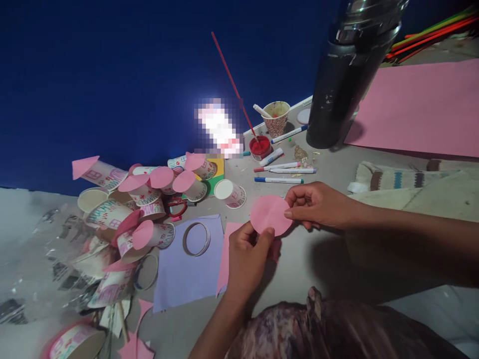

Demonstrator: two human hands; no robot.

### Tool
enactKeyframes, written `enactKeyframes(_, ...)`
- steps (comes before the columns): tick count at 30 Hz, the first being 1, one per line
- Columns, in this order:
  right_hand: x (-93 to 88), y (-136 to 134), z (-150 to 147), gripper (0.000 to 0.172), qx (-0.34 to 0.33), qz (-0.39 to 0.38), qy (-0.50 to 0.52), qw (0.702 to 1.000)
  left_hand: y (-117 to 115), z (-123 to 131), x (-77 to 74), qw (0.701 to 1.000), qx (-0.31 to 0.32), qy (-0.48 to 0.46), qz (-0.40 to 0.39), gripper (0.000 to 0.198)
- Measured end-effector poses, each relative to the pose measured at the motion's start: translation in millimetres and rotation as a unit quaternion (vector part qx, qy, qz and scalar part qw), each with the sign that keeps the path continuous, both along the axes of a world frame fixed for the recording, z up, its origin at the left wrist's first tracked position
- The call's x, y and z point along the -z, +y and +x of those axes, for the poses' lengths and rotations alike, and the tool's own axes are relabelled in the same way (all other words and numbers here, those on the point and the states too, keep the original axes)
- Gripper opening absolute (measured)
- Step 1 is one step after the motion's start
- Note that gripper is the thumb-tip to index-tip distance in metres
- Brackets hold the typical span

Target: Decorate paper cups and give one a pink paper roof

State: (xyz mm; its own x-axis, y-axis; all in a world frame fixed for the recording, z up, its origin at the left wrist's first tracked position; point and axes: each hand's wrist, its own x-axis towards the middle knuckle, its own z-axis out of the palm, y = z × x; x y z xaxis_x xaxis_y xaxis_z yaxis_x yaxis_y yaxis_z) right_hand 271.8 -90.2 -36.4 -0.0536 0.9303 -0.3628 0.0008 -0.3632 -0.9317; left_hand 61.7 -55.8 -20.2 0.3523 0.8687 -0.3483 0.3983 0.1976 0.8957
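Note:
Between my two hands is a pink paper circle, held up over the table and facing me, with a faint crease near its middle. My left hand pinches its lower edge, thumb in front. The right edge is pinched by my right hand, its fingers curled behind the paper. Just behind the circle, a decorated paper cup lies on its side. Below my left hand a piece of pink paper partly shows beside a purple sheet, on which a roll of tape lies.
Decorated paper cups with pink tops crowd the left, near red-handled scissors. Behind my hands lie several markers, a red paint pot with a brush, and a patterned cup. A tall black flask and pink sheet stand right.

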Motion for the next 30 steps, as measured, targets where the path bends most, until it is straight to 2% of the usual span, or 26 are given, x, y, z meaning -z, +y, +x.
enactKeyframes(4,0.6,0,0,0.024,-0.003,0.01,0.006,1.0,4,0,-0.3,0.979,-0.005,-0.131,-0.157,0.025)
enactKeyframes(7,1.7,-1,-1,0.028,-0.011,-0.006,0.04,0.999,5,1,-0.1,0.961,-0.029,-0.183,-0.207,0.031)
enactKeyframes(11,2.7,-2,-3,0.034,-0.028,-0.022,0.082,0.996,4,2,0.5,0.951,-0.043,-0.199,-0.233,0.035)
enactKeyframes(18,-1.2,-5,-5,0.039,-0.039,-0.014,0.089,0.995,-2,6,5.1,0.958,-0.041,-0.193,-0.206,0.032)
enactKeyframes(21,-1.4,-6,-7,0.035,-0.027,0.0,0.074,0.997,-5,8,7.2,0.961,-0.043,-0.185,-0.2,0.033)
enactKeyframes(24,-1.1,-7,-9,0.026,-0.012,0.022,0.038,0.999,-6,7,6.4,0.97,-0.018,-0.159,-0.182,0.032)
enactKeyframes(27,-2.7,-9,-10,0.017,-0.026,0.069,-0.068,0.995,-3,4,2.7,0.99,-0.03,-0.116,-0.076,0.034)
enactKeyframes(30,-7.1,-11,-12,0.017,-0.085,0.106,-0.246,0.96,-1,2,0.4,0.998,-0.029,-0.051,0.028,0.043)
